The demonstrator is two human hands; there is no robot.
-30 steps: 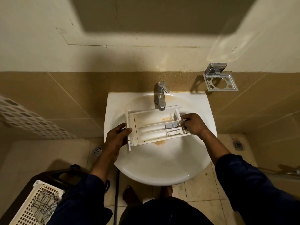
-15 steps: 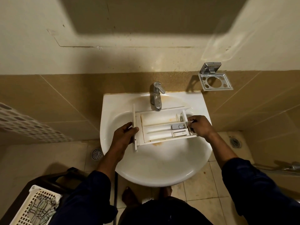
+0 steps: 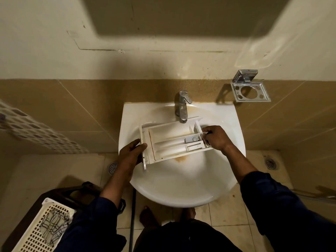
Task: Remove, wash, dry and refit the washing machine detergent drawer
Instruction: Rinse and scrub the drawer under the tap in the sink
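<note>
Washing step, seemingly just starting. Gripping the white plastic detergent drawer by its left front panel with left hand, pinching the right end with right hand, over the white ceramic basin, below the chrome tap. Next, probably: freeing one hand for the tap.

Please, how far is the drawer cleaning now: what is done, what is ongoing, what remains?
Done: the detergent drawer is out, over the sink. In hand: the left hand and right hand grip its ends below the tap; no water visibly runs. Left: washing off its brownish stains, drying, refitting.
</note>
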